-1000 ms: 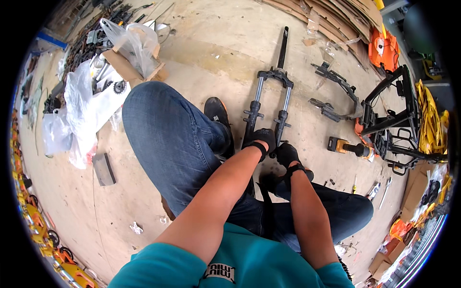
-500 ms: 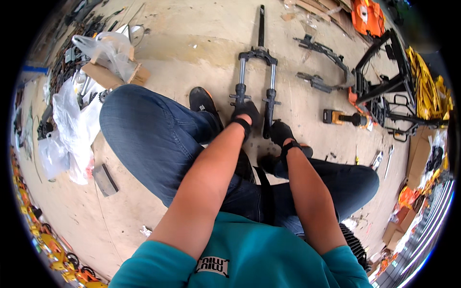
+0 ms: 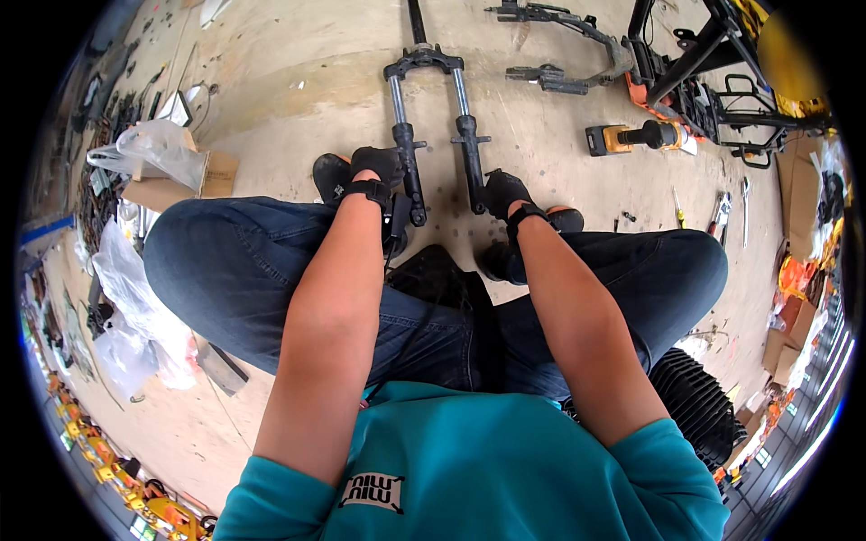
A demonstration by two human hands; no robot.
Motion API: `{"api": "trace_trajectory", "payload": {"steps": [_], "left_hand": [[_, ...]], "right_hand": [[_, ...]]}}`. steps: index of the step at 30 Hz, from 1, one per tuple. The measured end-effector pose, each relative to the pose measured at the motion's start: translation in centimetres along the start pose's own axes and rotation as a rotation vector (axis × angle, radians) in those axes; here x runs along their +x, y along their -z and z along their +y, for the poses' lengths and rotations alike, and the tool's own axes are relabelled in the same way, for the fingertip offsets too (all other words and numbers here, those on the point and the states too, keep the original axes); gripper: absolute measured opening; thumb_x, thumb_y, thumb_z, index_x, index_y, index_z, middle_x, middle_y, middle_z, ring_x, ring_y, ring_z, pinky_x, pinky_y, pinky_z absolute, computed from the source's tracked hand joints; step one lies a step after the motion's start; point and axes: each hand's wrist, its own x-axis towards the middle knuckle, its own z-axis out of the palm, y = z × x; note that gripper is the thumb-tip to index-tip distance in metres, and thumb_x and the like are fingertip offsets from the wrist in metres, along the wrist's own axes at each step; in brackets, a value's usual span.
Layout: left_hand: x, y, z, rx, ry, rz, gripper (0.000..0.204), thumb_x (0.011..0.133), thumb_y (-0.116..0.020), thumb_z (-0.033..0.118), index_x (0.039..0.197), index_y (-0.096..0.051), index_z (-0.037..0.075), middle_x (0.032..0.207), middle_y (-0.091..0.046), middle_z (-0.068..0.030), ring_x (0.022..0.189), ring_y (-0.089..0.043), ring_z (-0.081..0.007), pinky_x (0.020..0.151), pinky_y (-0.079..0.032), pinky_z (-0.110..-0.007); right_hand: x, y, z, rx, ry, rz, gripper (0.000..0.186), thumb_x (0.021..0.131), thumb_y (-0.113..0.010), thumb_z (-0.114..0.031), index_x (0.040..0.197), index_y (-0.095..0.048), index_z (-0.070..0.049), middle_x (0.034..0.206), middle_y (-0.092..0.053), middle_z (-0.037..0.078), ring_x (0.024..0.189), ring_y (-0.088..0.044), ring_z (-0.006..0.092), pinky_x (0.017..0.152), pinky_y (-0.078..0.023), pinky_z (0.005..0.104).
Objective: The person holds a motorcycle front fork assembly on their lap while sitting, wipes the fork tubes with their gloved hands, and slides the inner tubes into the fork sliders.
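Observation:
A black motorcycle-style front fork (image 3: 424,56) with two silver-tubed legs lies on the floor before me, its steerer pointing away. My left hand (image 3: 376,166), in a black glove with a wrist strap, is closed at the lower part of the left fork leg (image 3: 408,167). My right hand (image 3: 505,195), likewise gloved, is closed at the bottom end of the right leg (image 3: 468,162). Both sets of fingertips are partly hidden against the fork.
A yellow-black power tool (image 3: 639,136), screwdriver (image 3: 678,209) and wrenches (image 3: 721,212) lie to the right, below a black frame (image 3: 686,81) and bracket (image 3: 559,77). Left are plastic bags (image 3: 126,298), cardboard (image 3: 216,173) and parts. My bent legs flank the fork.
My view has tilted and shifted. My hands and the two fork legs' lower ends have moved apart; my left hand is farther left, and both knees are spread.

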Motion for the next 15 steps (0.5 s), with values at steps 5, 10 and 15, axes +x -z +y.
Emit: {"api": "trace_trajectory", "payload": {"steps": [5, 10, 15], "left_hand": [[-2.3, 1.1, 0.4, -0.582, 0.384, 0.065, 0.02, 0.091, -0.051, 0.015, 0.093, -0.064, 0.0, 0.086, -0.068, -0.0151, 0.077, -0.068, -0.0271, 0.058, -0.055, -0.038], [-2.7, 0.3, 0.9, -0.516, 0.381, 0.021, 0.019, 0.09, -0.057, 0.017, 0.088, -0.064, -0.001, 0.08, -0.066, -0.0142, 0.07, -0.065, -0.0268, 0.056, -0.054, -0.037], [-2.4, 0.2, 0.3, -0.291, 0.306, -0.054, 0.018, 0.086, -0.062, 0.016, 0.083, -0.066, -0.002, 0.075, -0.065, -0.0137, 0.062, -0.063, -0.024, 0.054, -0.054, -0.035]], "right_hand": [[-0.5, 0.0, -1.7, 0.006, 0.04, 0.017, 0.039, 0.074, -0.065, -0.032, 0.084, -0.067, 0.005, 0.074, -0.066, 0.023, 0.077, -0.067, 0.035, 0.072, -0.053, 0.042], [0.0, -0.5, -1.0, 0.033, 0.021, 0.012, 0.034, 0.075, -0.065, -0.028, 0.083, -0.067, 0.005, 0.074, -0.067, 0.022, 0.072, -0.068, 0.0337, 0.068, -0.054, 0.0412], [-0.4, 0.3, -2.1, 0.04, -0.036, -0.064, 0.031, 0.072, -0.067, -0.02, 0.092, -0.068, 0.003, 0.086, -0.067, 0.024, 0.084, -0.066, 0.0358, 0.075, -0.053, 0.0417]]}}
